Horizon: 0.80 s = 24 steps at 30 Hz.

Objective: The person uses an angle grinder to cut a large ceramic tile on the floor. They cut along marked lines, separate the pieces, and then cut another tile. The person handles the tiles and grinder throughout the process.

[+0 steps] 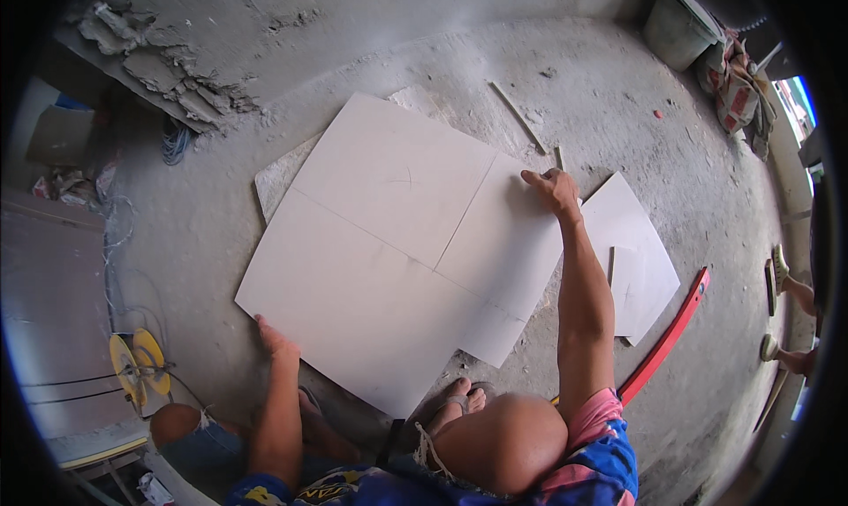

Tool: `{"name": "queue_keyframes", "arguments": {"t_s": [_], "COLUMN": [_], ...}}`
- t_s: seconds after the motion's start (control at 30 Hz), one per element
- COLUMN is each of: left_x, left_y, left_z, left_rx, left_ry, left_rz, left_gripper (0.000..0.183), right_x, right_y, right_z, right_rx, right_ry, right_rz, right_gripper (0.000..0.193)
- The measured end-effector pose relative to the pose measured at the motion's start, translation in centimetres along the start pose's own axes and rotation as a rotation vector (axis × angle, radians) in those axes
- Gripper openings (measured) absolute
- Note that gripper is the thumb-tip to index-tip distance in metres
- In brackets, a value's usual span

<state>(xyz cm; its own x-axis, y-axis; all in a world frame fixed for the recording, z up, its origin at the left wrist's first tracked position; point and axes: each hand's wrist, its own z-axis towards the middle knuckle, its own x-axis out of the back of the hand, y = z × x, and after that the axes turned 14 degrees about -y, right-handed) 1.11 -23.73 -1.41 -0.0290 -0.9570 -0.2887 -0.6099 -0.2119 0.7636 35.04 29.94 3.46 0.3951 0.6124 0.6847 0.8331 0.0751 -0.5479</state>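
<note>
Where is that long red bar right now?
In the head view, the long red bar lies on the floor at the lower right, just right of the pointed white tile piece, its near end by the person's right sleeve.

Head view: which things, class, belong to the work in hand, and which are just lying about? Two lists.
Work in hand:
- large off-white flat panel marked with thin lines
- left hand and right hand at its edges
- smaller off-white flat piece beside it, probably

Lying about, apparently:
- grey plastic bucket
- yellow round reel
- red-and-white sack
- long red bar, possibly a tool
</note>
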Motion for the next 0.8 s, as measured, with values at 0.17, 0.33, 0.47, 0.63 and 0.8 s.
{"name": "queue_keyframes", "arguments": {"t_s": [0.17,0.33,0.47,0.63,0.8], "left_x": [1.4,-4.2,-10.4,-18.0,-21.9], "left_y": [1.9,4.2,6.8,8.5,8.8], "left_z": [3.5,8.2,13.4,18.6,23.4], "left_rx": [-0.078,-0.067,-0.051,0.018,0.029], "left_ry": [-0.124,-0.257,-0.443,-0.519,-0.446], "left_rz": [0.071,0.215,0.287,0.463,0.601], "left_gripper": [0.071,0.072,0.074,0.074,0.078], "right_x": [-0.4,0.8,-1.0,-4.7,-9.2], "right_y": [2.9,6.9,7.8,8.6,8.8], "right_z": [-4.3,-10.4,-16.2,-23.1,-27.0], "right_rx": [-0.075,-0.163,-0.221,-0.224,-0.274], "right_ry": [0.090,0.173,0.257,0.251,0.247], "right_rz": [0.061,0.210,0.320,0.462,0.610], "right_gripper": [0.072,0.063,0.054,0.053,0.050]}}
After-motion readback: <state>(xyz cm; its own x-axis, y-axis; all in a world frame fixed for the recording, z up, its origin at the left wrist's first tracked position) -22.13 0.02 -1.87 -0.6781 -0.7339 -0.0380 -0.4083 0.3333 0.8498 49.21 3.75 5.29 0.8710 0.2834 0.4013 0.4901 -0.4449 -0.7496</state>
